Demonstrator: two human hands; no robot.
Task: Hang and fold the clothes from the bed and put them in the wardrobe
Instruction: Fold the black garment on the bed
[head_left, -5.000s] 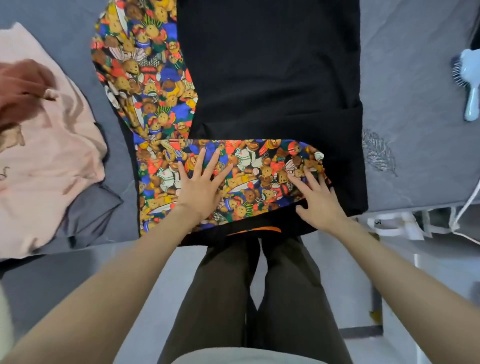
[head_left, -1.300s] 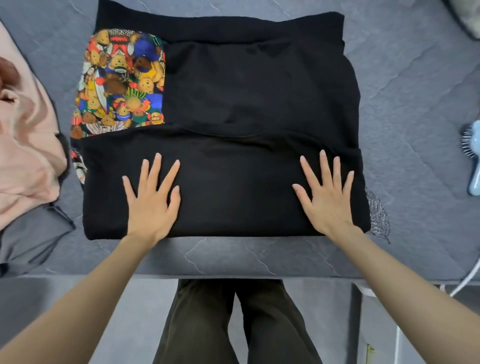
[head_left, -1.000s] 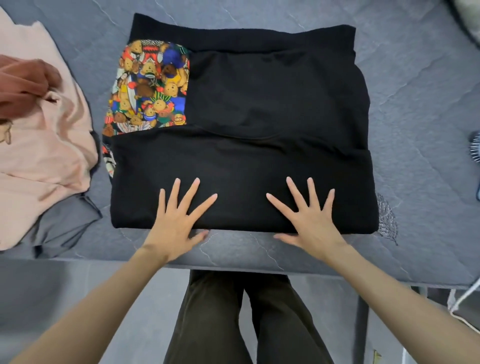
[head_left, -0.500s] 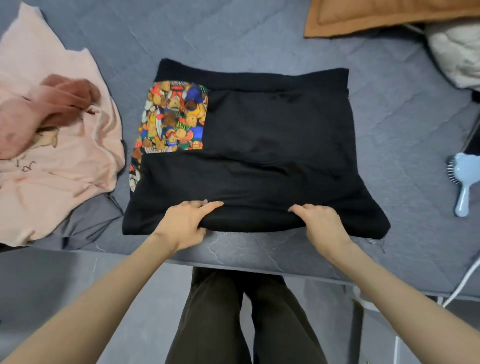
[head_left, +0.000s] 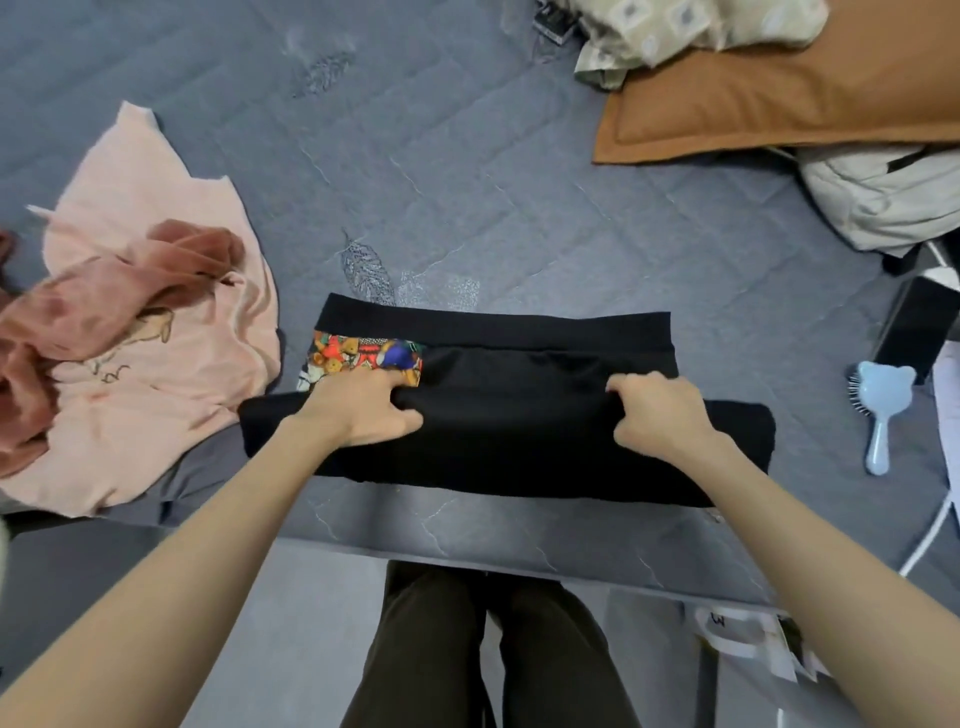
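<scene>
A black garment (head_left: 519, 441) with a colourful teddy-bear print patch (head_left: 363, 356) lies folded on the grey bed (head_left: 467, 182), near its front edge. My left hand (head_left: 358, 408) grips the folded-over near edge on the left, just below the print patch. My right hand (head_left: 660, 413) grips the same edge on the right. The near half is doubled over the far half, so only a narrow strip of the far part and the black waistband show. A pink top (head_left: 156, 332) with a rust-red cloth (head_left: 104, 301) on it lies to the left.
An orange pillow (head_left: 779, 98) and pale bedding (head_left: 883, 197) lie at the back right. A light-blue hairbrush (head_left: 880, 415) rests on the bed at the right, near a white cable (head_left: 930, 540). My dark trousers (head_left: 488, 649) stand against the bed's front edge.
My hands went from flat on the black garment to gripping its near edge, then carried that edge away from me over the far half. The visible print patch has shrunk.
</scene>
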